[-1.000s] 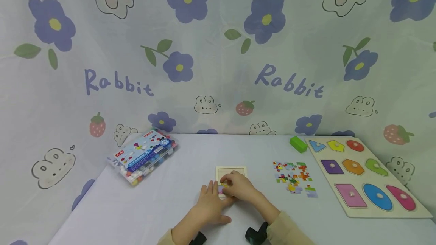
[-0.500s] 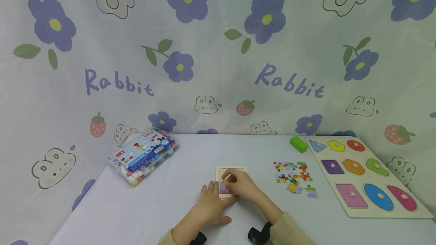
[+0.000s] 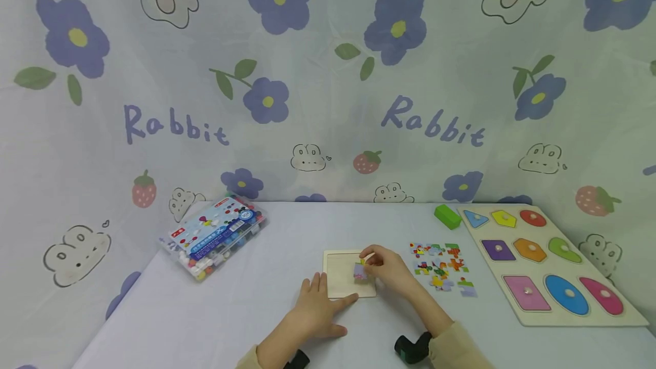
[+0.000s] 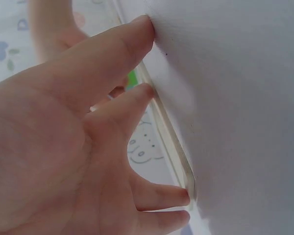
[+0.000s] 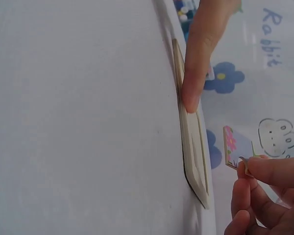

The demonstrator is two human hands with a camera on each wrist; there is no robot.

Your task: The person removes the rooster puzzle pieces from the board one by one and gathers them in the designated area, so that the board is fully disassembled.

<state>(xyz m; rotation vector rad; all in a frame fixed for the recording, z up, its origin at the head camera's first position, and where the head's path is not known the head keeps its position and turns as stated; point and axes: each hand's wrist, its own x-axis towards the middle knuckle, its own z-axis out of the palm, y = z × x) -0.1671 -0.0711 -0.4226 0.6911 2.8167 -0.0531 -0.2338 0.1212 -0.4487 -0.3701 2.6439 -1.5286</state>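
Observation:
A jigsaw puzzle piece [image 5: 235,145], lilac with pink flowers, is pinched between the thumb and fingers of my right hand [image 3: 389,269]. In the head view this hand holds it over the right part of a shallow wooden puzzle tray [image 3: 340,275], whose bare floor shows. My left hand [image 3: 315,306] lies at the tray's lower left corner with fingers spread. Its fingertips touch the left side and its index finger [image 4: 132,103] the near edge, as the left wrist view also shows. To the right of the tray lie several loose puzzle pieces [image 3: 441,266] in rough rows.
A clear plastic case [image 3: 215,235] of colourful beads stands at the back left. A green block [image 3: 447,217] sits at the back right beside a shape board [image 3: 550,263] with knobbed pieces. A printed curtain [image 3: 328,84] hangs behind the white table.
My right hand has moved to the right across the tray, carrying the puzzle piece from the left side to the right side. My left hand has stayed in place.

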